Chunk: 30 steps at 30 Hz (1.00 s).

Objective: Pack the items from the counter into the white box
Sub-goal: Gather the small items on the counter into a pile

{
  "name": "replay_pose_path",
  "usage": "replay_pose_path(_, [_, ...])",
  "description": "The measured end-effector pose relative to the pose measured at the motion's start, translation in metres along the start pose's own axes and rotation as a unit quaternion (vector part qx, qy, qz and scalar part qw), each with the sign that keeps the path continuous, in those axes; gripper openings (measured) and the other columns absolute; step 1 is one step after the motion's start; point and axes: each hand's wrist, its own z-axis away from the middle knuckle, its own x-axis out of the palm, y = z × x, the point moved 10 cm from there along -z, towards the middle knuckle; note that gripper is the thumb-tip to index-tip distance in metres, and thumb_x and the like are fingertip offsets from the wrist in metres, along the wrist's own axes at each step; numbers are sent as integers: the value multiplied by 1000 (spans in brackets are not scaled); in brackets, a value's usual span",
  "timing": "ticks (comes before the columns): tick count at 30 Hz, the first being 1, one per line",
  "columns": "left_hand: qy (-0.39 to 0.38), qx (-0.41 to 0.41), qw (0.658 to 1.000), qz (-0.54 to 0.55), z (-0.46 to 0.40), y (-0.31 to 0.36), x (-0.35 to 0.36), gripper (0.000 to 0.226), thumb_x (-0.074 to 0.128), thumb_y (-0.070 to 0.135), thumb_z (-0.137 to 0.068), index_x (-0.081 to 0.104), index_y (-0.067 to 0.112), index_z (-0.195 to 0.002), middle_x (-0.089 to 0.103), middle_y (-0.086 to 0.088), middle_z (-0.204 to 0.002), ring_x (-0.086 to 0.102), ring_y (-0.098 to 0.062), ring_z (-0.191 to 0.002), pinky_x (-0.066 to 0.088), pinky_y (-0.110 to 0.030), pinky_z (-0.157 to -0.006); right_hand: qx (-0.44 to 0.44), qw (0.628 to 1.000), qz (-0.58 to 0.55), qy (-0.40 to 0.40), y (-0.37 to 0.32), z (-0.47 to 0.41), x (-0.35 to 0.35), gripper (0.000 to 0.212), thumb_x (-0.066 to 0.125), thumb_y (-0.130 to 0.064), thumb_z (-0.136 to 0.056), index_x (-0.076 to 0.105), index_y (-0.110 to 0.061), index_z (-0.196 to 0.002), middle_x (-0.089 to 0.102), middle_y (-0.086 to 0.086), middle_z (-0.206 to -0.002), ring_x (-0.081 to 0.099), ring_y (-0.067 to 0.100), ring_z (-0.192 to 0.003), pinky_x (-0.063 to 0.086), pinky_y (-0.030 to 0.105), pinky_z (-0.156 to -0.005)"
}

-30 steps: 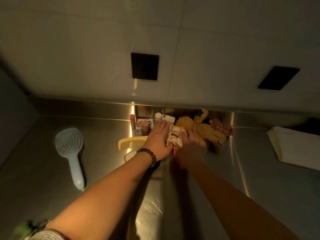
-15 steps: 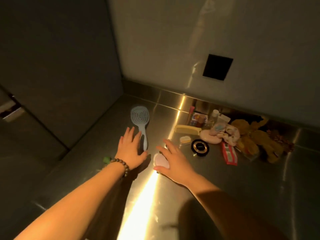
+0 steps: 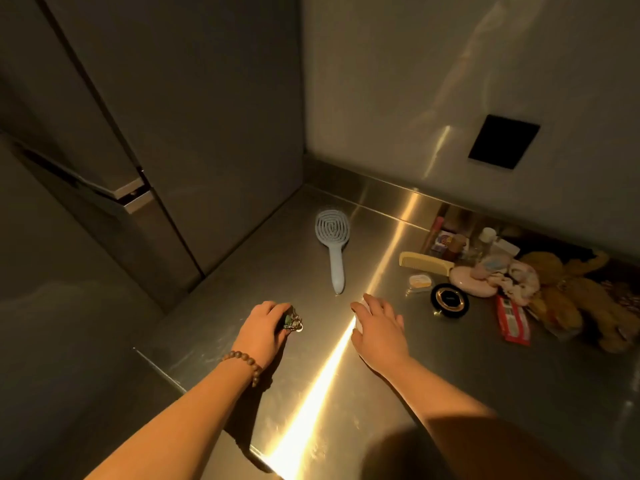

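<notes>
Near the hairbrush point(image 3: 331, 244), the left hand point(image 3: 264, 323) curls around a small green trinket point(image 3: 292, 321); the right hand point(image 3: 377, 323) lies loosely over something pale. Lift both cleanly. No white box is in sight; the comb point(image 3: 425, 262) and the rest wait rightward.

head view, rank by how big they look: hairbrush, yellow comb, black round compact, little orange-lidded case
1. hairbrush
2. yellow comb
3. black round compact
4. orange-lidded case
The comb and compact look close; the comb is longer, the compact wider.
</notes>
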Motion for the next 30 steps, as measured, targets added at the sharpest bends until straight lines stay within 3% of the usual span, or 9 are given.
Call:
replay_pose_path(4, [12,12,1000,26,-9,24,0,37,61,21,-86,53,21,-122,49,-1,-120,51,-18,-105,41,-27,-93,6,998,-49,27,14,5,-12,44,52,-35,-84,49,-31,-128,40,-5,-140,34,20,-126,32,36,-99])
replay_pose_path(8, [19,59,995,79,-35,79,0,36,61,21,-86,53,22,-121,47,3,-117,50,-13,-101,36,-19,-89,27,993,-94,67,43,10,-39,45,56,-38,-84,51,-31,-128,41,-7,-140,33,19,-128,32,38,-102])
replay_pose_path(14, [16,112,982,149,-98,172,2,39,66,15,-81,56,17,-118,51,-2,-115,46,-9,-98,35,-21,-87,74,977,-133,148,110,24,-96,47,60,-37,-85,49,-35,-130,41,-7,-139,35,16,-128,37,36,-105])
replay_pose_path(17, [11,89,979,182,-138,202,7,37,66,15,-81,56,18,-117,51,0,-112,48,-14,-101,37,-25,-87,113,968,-131,180,145,30,-117,47,63,-37,-86,50,-34,-130,42,-6,-141,36,16,-130,38,40,-106])
replay_pose_path(21, [-6,31,969,244,-186,226,22,37,65,12,-82,55,16,-117,50,-2,-116,45,-10,-98,38,-22,-86,150,958,-142,201,177,29,-129,49,66,-32,-85,51,-32,-131,43,-5,-142,36,16,-130,31,33,-105])
replay_pose_path(26, [-39,-24,949,312,-227,237,56,34,64,7,-84,56,11,-117,57,-7,-118,53,-14,-101,45,-24,-87,138,962,-143,188,189,13,-128,50,66,-30,-84,52,-26,-132,44,-2,-140,38,19,-127,30,30,-104])
replay_pose_path(30, [-64,-43,944,321,-242,235,86,37,63,11,-85,54,13,-121,58,-4,-117,53,-11,-97,46,-25,-82,106,947,-198,230,187,2,-126,50,69,-23,-81,56,-16,-128,52,1,-134,45,21,-123,40,33,-101])
